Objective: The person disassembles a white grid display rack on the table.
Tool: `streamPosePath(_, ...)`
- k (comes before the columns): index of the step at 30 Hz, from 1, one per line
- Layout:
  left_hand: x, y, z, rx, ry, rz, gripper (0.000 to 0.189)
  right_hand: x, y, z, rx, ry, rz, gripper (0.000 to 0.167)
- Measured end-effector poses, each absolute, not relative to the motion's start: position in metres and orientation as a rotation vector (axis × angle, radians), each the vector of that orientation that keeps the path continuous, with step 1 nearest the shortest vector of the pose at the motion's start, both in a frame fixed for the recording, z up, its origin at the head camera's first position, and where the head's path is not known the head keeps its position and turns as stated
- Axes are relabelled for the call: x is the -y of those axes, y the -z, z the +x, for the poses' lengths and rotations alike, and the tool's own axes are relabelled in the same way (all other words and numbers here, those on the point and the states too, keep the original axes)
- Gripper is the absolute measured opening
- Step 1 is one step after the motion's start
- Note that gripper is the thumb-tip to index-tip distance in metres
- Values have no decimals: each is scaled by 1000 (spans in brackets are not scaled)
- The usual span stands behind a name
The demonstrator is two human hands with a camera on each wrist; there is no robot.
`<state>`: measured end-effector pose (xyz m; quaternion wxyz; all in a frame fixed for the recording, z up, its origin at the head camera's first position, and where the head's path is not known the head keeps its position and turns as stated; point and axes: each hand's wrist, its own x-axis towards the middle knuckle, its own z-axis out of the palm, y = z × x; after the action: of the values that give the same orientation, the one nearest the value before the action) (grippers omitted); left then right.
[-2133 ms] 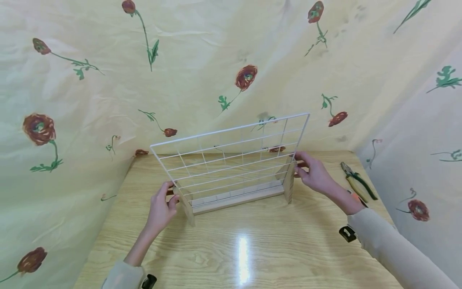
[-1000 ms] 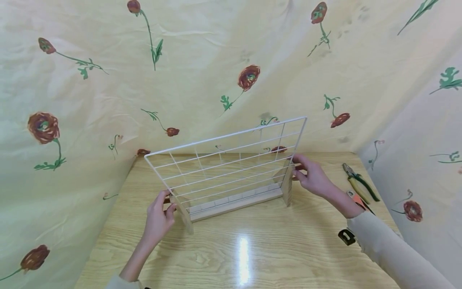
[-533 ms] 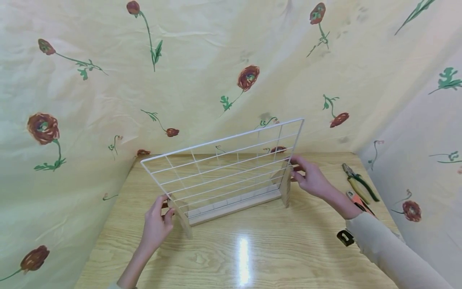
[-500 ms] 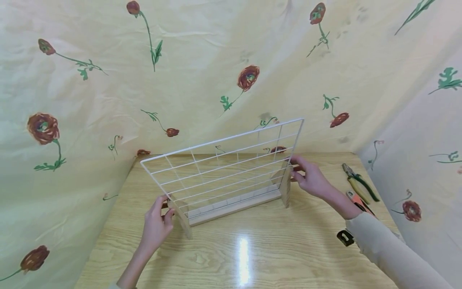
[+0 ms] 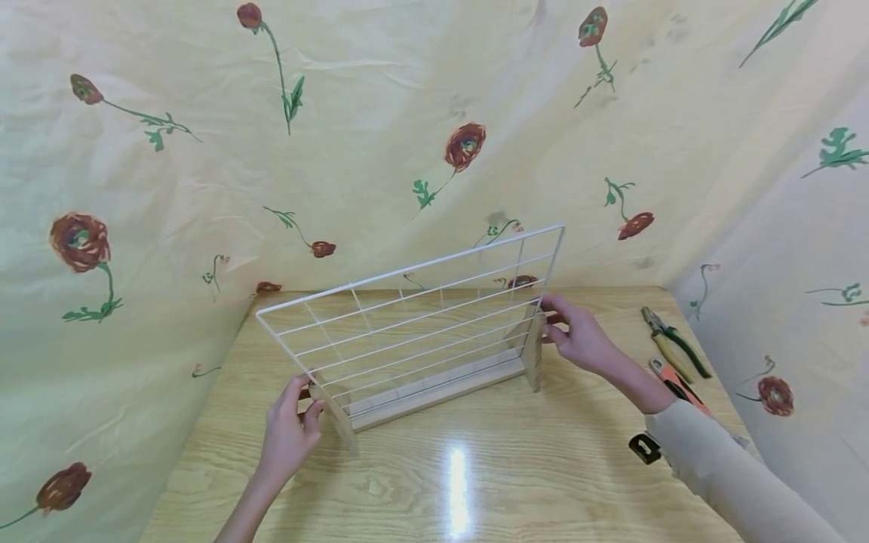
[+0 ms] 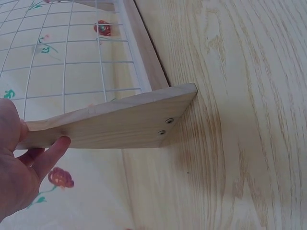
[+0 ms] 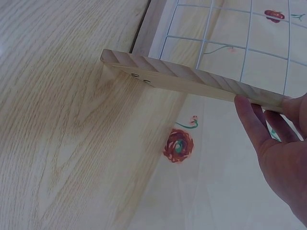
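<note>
A white wire grid [image 5: 410, 269] leans between two pale wooden side panels that a wooden crossbar [image 5: 441, 397] joins near the tabletop. My left hand [image 5: 288, 434] pinches the upper part of the left side panel [image 6: 110, 124], thumb and fingers on opposite faces. At the other end, my right hand [image 5: 577, 335] holds the top of the right side panel [image 7: 177, 79] the same way. Two screw heads [image 6: 165, 127] show low on the left panel's outer face. The right panel has two as well. The rack stands upright on the table, set at a slant.
Pliers [image 5: 670, 358] with green and yellow handles lie at the table's right edge. Beside them, an orange and black tool [image 5: 679, 385] is partly hidden by the right sleeve [image 5: 720, 460]. A flower-patterned sheet [image 5: 380, 166] borders the table [image 5: 407, 483] behind and on the sides.
Both hands have shifted the rack leftward and somewhat nearer to me, its left end more than its right. More of the orange and black tool now shows beside the right sleeve.
</note>
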<state>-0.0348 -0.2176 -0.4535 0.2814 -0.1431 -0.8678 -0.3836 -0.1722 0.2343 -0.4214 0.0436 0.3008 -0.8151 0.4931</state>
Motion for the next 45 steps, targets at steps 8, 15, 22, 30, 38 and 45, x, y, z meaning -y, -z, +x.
streamPosePath(8,219,453,-30,2327,1010,-382,50,-233,423,-172,2495,-1509,923,39)
streamPosePath(15,219,452,-27,2330,996,-372,49,-232,422,-169,2491,-1501,919,39)
streamPosePath(22,223,455,-23,2341,1002,-361,49,-225,426,-170,2482,-1534,915,39)
streamPosePath(30,225,456,-28,2320,1089,-457,52,-206,438,-144,2314,-1241,607,71)
streamPosePath(38,228,460,-31,2260,1100,-523,57,-120,448,-109,1996,-888,564,95)
streamPosePath(45,226,465,-32,2281,1136,-495,57,-57,451,-106,2009,-795,528,141)
